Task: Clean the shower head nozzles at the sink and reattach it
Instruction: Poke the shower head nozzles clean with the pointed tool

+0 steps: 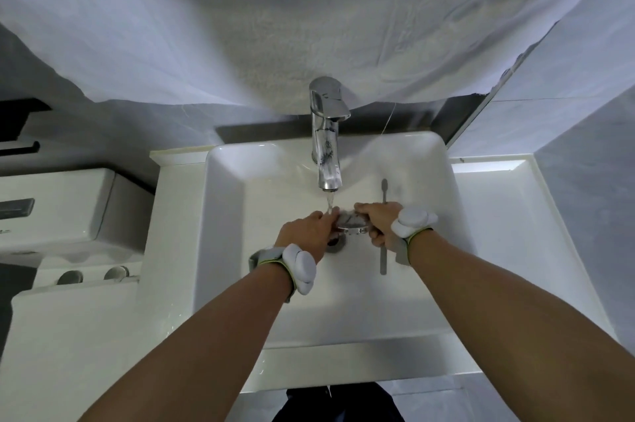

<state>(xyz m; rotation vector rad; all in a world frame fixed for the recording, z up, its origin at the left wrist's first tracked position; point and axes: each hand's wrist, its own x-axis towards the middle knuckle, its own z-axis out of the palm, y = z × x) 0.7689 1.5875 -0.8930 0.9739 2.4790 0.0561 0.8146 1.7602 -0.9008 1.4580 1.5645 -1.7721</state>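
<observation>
Resting between both hands' grip: shower head (pixel 351 224).

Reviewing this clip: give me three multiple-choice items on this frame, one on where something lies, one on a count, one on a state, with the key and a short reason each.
1. Where does the toothbrush lie?
A. In the sink basin, partly under the right hand
B. On the toilet tank
C. On top of the faucet

2. How many hands hold the shower head?
A. None
B. One
C. Two

3. What state is the faucet in?
A. Off and dry
B. Running
C. Removed from the sink

Key:
1 A: its grey handle shows in the sink behind and below the right hand.
2 C: the left hand and the right hand grip it from either side.
3 B: a stream of water falls from the spout onto the shower head.
</observation>
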